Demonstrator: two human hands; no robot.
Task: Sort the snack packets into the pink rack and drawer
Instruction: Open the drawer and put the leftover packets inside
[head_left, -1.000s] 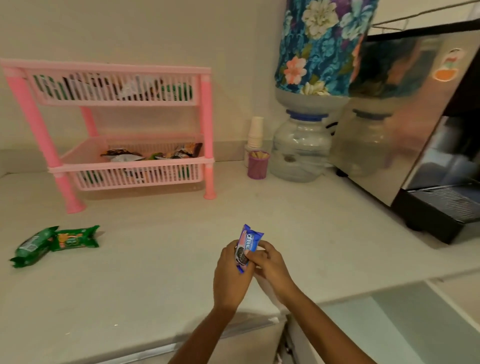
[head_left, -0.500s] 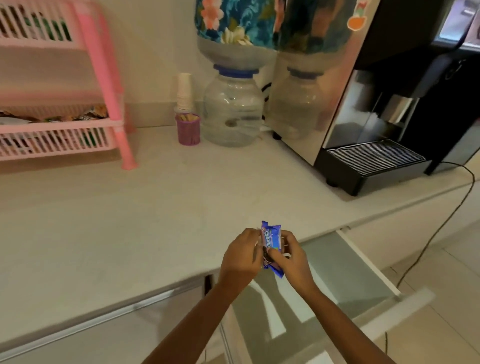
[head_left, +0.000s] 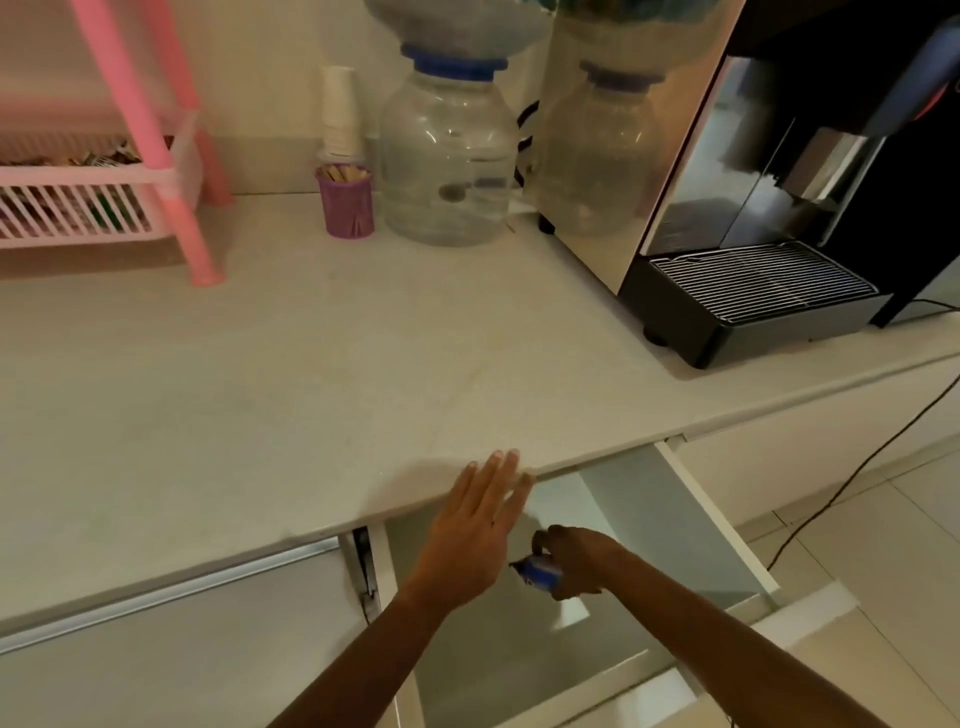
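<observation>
A small blue Oreo packet (head_left: 540, 572) is pinched in my right hand (head_left: 574, 564), low inside the pulled-out white drawer (head_left: 722, 525) under the counter. My left hand (head_left: 475, 530) hovers flat with fingers spread at the counter's front edge, above the drawer's left side, holding nothing. The pink rack (head_left: 156, 135) stands at the far left on the counter; its lower basket holds several snack packets (head_left: 93, 156).
A purple cup of sticks (head_left: 345, 200), a stack of paper cups (head_left: 340, 111) and a clear water bottle (head_left: 449, 156) stand at the back. A black and steel coffee machine (head_left: 753, 218) fills the right side. A cable (head_left: 852, 478) runs across the floor.
My left hand let go of the Oreo packet and opened flat. My right hand carried the packet down into the drawer. The view swung right and down, away from the rack.
</observation>
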